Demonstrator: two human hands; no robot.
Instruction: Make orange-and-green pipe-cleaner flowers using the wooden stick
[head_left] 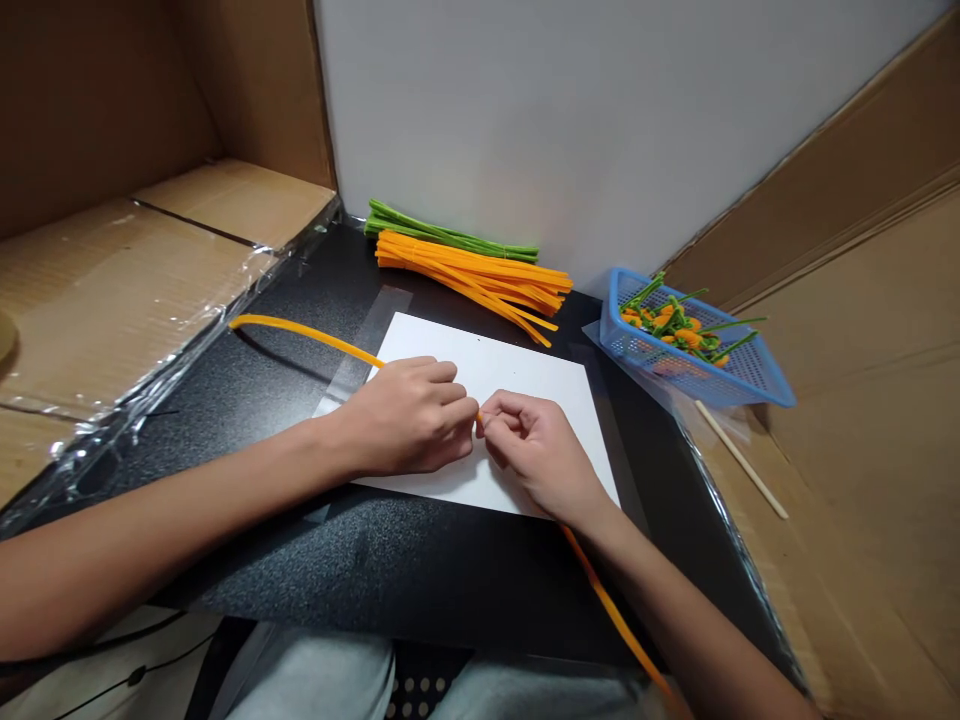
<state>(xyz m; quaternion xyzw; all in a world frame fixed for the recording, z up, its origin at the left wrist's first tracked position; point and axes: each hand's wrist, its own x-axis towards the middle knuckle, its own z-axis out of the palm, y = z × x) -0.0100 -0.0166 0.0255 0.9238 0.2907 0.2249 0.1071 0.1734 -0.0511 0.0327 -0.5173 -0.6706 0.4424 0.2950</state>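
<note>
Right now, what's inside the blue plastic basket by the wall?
The blue basket holds a tangle of green and orange pipe cleaners. Their pile hides the basket's floor, so anything beneath cannot be seen.

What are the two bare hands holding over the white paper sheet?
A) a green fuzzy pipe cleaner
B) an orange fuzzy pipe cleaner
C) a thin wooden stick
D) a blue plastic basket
B: the orange fuzzy pipe cleaner runs into the left hand, and its end meets the fingers of the right hand.
</note>
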